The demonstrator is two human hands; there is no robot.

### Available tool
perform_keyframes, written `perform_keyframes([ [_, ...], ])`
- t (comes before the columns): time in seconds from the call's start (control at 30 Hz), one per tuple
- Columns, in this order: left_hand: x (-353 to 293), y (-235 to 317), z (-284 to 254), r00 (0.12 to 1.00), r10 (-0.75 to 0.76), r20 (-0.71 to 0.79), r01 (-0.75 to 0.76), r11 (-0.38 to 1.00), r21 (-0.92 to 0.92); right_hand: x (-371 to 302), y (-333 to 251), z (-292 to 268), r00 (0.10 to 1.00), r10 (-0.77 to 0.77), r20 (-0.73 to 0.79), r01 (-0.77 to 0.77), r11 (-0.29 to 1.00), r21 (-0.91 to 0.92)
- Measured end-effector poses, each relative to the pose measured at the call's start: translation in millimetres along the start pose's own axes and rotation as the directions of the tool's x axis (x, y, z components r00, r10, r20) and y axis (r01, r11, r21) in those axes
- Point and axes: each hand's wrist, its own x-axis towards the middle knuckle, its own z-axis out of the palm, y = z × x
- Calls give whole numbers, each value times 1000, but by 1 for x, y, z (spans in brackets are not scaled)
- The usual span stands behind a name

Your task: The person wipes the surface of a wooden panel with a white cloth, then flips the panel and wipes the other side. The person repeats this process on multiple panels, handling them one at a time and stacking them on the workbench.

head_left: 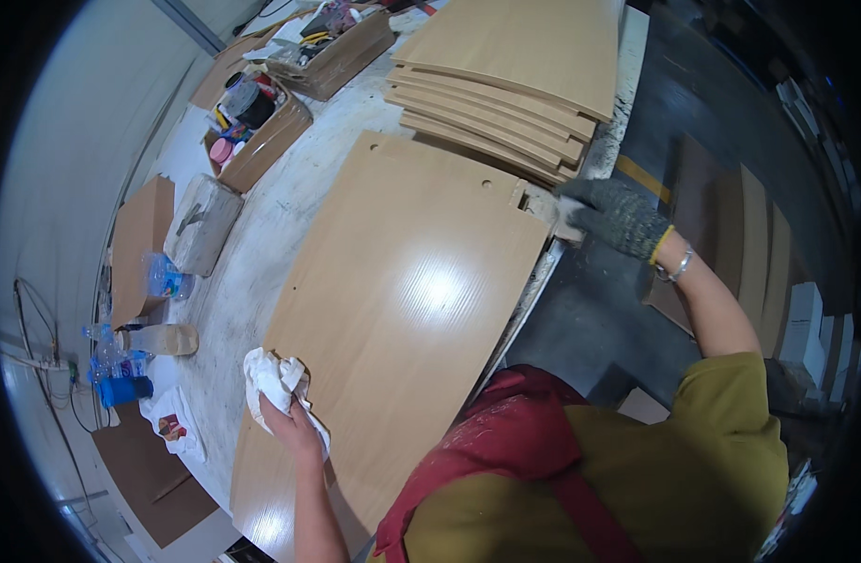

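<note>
A large light-wood panel lies flat on the worktable in front of me, its glossy face up, with small holes near its far edge. My left hand is bare and closed on a crumpled white cloth, which rests on the panel's left edge. At the panel's far right corner is my right hand, in a dark grey knitted glove with a yellow cuff. Its fingers are curled by a small pale piece beside a notch in that corner. The glove hides whatever the fingers grip.
Beyond the panel stands a stack of similar wood panels. Along the table's left side are open boxes of tools and jars, a grey-white block, plastic bottles and cardboard. More boards lean low at the right.
</note>
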Motion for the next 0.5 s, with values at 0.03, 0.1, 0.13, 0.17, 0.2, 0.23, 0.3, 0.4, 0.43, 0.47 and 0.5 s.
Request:
perform_keyframes([
  [0.03,1,1,0,1000,-15,24,16,999,-35,-12,6,-5,997,29,65,-26,998,-50],
  [0.1,13,14,1,995,-7,102,19,993,-114,-34,24,4,991,-65,-120,68,998,20],
  [0.13,19,29,-1,984,50,172,-21,986,-166,-39,32,19,955,-133,-264,162,983,91],
  [0.17,17,55,5,964,115,241,-56,969,-239,-45,24,16,937,-71,-341,156,961,228],
  [0.2,13,83,25,925,194,327,-76,937,-342,-51,15,10,913,-4,-407,161,922,352],
  [0.23,12,111,46,860,338,381,-225,923,-311,-47,0,13,889,75,-451,184,844,503],
  [0.3,10,166,91,662,606,441,-539,794,-282,-36,-37,36,865,194,-462,288,562,776],
  [0.4,39,242,150,531,710,462,-661,688,-299,-33,-48,67,929,158,-335,292,242,925],
  [0.43,57,241,174,570,716,402,-663,690,-290,-43,-50,67,934,148,-324,291,210,933],
  [0.47,88,242,195,642,656,396,-571,754,-324,-53,-45,76,860,165,-483,351,496,794],
  [0.5,122,239,210,711,581,395,-469,811,-350,-61,-38,87,772,128,-622,348,734,583],
])
